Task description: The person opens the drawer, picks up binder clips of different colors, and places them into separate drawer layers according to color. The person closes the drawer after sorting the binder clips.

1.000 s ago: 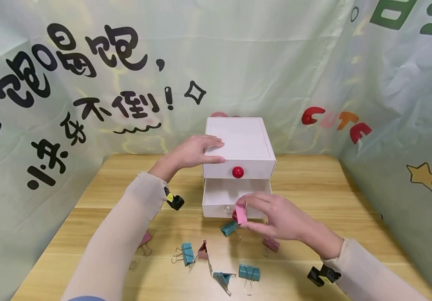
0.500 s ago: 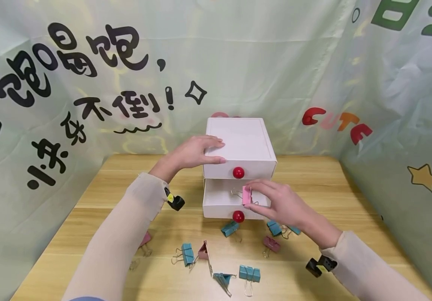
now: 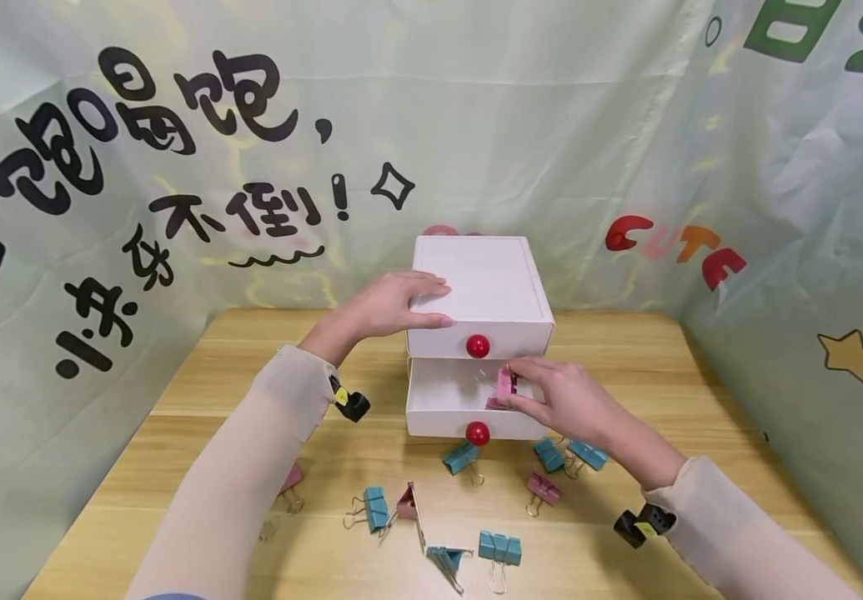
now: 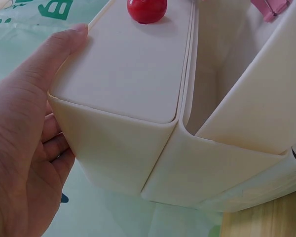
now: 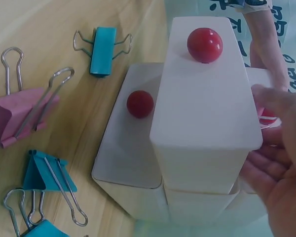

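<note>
My left hand (image 3: 386, 304) rests on the left part of the top of a white drawer cabinet (image 3: 479, 275), its thumb by the upper front edge. Below the top drawer, one drawer (image 3: 439, 422) with a red knob (image 3: 478, 432) is pulled out. Inside its right side, my right hand (image 3: 569, 400) pinches a pink binder clip (image 3: 506, 384) between thumb and fingers. More pink shows just under that clip, on the drawer floor. In the right wrist view the fingers reach behind the drawer front (image 5: 207, 98), which hides most of the clip.
Several teal binder clips (image 3: 499, 547) and pink binder clips (image 3: 544, 488) lie scattered on the wooden table (image 3: 311, 567) before the cabinet. A lower drawer (image 5: 123, 143) sits beneath the pulled-out one. A printed cloth (image 3: 521, 125) hangs behind and along the sides.
My right hand has carried the pink binder clip from in front of the drawer's knob, up over the drawer front and into the right side. The left hand has stayed on the cabinet.
</note>
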{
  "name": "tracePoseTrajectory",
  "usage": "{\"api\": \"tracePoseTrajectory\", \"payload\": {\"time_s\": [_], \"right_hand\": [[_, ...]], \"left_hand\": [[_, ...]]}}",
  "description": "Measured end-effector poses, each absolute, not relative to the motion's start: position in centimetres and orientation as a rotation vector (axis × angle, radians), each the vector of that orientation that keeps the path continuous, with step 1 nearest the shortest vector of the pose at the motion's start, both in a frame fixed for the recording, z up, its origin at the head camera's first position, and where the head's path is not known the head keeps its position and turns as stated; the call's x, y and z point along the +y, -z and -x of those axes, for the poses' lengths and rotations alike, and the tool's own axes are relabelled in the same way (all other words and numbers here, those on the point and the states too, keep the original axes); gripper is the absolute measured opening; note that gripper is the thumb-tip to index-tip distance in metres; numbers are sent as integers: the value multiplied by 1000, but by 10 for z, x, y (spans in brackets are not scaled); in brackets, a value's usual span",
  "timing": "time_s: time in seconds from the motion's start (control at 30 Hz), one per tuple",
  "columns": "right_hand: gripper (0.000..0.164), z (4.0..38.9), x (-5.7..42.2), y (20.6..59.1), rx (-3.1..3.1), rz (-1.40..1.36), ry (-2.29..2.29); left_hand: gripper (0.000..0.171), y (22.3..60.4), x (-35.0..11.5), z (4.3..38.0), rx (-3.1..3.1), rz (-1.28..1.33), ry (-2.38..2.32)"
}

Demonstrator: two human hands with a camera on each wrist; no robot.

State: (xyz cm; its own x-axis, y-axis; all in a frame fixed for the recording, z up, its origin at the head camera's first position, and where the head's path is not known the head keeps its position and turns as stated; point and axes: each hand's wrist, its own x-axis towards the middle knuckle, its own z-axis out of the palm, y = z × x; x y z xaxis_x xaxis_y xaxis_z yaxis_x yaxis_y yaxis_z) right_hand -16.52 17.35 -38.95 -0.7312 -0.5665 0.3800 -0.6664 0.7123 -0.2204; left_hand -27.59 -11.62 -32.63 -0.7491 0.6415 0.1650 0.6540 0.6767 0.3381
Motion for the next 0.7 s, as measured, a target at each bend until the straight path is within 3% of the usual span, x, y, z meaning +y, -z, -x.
{"api": "tracePoseTrajectory", "payload": {"time_s": [0.7], "right_hand": [[31, 159, 168, 388, -2614, -912, -426]], "left_hand": [[69, 327, -115, 275, -2838, 1105, 589]]}}
